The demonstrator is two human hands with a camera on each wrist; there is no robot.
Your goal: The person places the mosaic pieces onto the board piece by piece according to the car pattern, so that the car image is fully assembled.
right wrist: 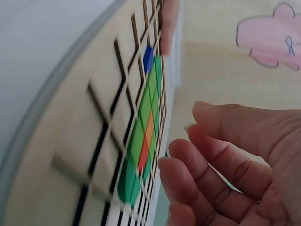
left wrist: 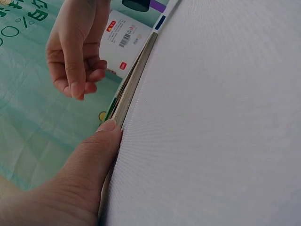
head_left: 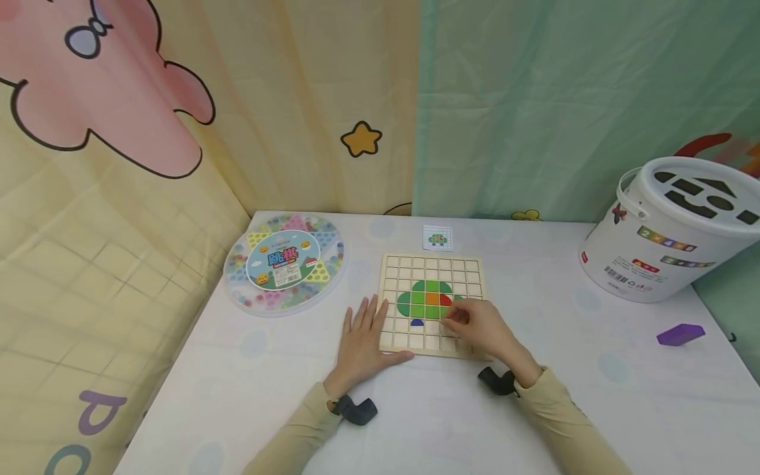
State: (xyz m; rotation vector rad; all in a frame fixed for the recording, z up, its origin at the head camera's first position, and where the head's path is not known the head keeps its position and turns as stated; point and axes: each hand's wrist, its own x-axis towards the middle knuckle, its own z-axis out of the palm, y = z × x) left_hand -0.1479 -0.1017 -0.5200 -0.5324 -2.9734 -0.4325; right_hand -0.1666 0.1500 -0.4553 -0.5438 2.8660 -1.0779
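A square wooden grid board (head_left: pixel 396 340) lies on the table, with green tiles (head_left: pixel 418 310) in a rounded shape around an orange tile (head_left: pixel 433 299) and a red tile (head_left: pixel 445 300). Below them sits a blue half-round tile (head_left: pixel 417 322). My left hand (head_left: pixel 363 340) rests at the board's left side, fingers spread and straight, thumb (left wrist: pixel 91 155) against the front edge. Over the board's right part hovers my right hand (head_left: pixel 483 328), fingers loosely bent. In the right wrist view, thumb and forefinger (right wrist: pixel 214 143) are slightly apart with nothing visible between them.
Behind the board lies a small pattern card (head_left: pixel 437 238). A round marble board game (head_left: pixel 283 260) in clear packaging is at the back left. At the right stand a white lidded bucket (head_left: pixel 629 254) and a purple block (head_left: pixel 680 334).
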